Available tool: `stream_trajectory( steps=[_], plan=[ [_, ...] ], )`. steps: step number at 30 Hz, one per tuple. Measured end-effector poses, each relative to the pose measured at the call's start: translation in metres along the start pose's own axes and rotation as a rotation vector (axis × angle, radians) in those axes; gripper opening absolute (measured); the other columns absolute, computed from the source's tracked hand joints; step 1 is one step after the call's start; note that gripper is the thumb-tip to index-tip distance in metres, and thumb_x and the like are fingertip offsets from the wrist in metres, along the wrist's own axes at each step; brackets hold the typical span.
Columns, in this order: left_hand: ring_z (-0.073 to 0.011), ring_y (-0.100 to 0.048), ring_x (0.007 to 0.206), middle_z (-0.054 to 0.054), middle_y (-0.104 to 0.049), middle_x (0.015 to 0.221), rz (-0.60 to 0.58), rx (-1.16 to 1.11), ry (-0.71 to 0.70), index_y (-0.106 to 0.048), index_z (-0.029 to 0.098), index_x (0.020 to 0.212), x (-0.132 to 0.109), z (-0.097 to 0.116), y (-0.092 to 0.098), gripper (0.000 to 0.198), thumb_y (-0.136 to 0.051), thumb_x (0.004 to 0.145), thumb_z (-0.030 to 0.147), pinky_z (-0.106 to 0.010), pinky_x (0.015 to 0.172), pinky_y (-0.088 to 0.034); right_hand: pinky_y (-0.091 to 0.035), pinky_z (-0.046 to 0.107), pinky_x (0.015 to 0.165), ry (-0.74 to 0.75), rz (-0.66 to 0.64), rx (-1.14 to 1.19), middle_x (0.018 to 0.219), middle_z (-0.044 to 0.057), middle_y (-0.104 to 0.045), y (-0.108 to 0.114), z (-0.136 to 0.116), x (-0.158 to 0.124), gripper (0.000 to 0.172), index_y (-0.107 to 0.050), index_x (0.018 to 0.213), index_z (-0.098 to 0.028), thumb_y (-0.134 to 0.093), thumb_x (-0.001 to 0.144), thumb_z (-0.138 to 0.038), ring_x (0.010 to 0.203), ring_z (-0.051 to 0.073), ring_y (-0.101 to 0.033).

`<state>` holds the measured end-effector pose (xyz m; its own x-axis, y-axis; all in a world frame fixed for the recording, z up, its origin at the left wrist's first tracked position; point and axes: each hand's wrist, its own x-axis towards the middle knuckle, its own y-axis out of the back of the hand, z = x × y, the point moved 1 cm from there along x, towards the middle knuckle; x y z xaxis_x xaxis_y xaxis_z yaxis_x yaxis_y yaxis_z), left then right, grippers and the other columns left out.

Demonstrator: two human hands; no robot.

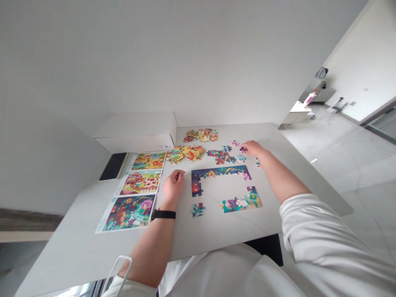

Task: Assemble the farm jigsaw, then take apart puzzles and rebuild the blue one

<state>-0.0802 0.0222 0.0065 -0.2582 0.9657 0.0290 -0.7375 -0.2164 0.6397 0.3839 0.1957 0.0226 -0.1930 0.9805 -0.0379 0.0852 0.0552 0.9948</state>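
Note:
My right hand (253,147) reaches to the back right of the table, its fingertips pinched on a purple puzzle piece (243,150). Loosely curled, my left hand (173,186) rests beside the partly joined puzzle border (220,170); whatever its fingers hold, if anything, is hidden. That border forms the top and upper left side. A joined lower right section (242,203) with a white rabbit lies apart from it, and a teal piece (198,210) sits at the lower left. Loose dark pieces (221,156) lie behind the border, with a pink piece (235,143) near my right hand.
Yellow pieces (187,153) and another mixed pile (201,135) lie at the back. Three picture sheets (130,212) line the left, next to a dark phone-like slab (113,166). A white box (136,130) stands against the wall. The table's right edge (312,167) borders open floor.

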Motion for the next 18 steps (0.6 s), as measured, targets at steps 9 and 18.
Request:
stream_trajectory(
  steps=[9, 18],
  plan=[
    [-0.0247, -0.072, 0.084, -0.006, -0.08, 0.091, 0.014, 0.013, 0.016, -0.08, 0.027, 0.103, 0.001, -0.001, -0.003, 0.031, -0.052, 0.1, 0.041, -0.03, 0.068, -0.042, -0.051, 0.037, 0.095, 0.038, -0.004, -0.03, 0.109, 0.01, -0.075, 0.014, 0.001, 0.008, 0.031, -0.084, 0.092, -0.028, -0.091, 0.067, -0.011, 0.107, 0.03, -0.064],
    [-0.0253, -0.072, 0.09, -0.006, -0.081, 0.096, 0.045, 0.012, 0.002, -0.08, 0.026, 0.101, -0.002, 0.005, -0.001, 0.029, -0.054, 0.098, 0.038, -0.029, 0.07, -0.043, -0.05, 0.033, 0.081, 0.016, 0.202, 0.3, 0.089, 0.005, -0.074, 0.035, -0.014, -0.03, 0.016, -0.068, 0.08, -0.023, -0.08, 0.083, -0.033, 0.084, 0.021, -0.065]
  ],
)
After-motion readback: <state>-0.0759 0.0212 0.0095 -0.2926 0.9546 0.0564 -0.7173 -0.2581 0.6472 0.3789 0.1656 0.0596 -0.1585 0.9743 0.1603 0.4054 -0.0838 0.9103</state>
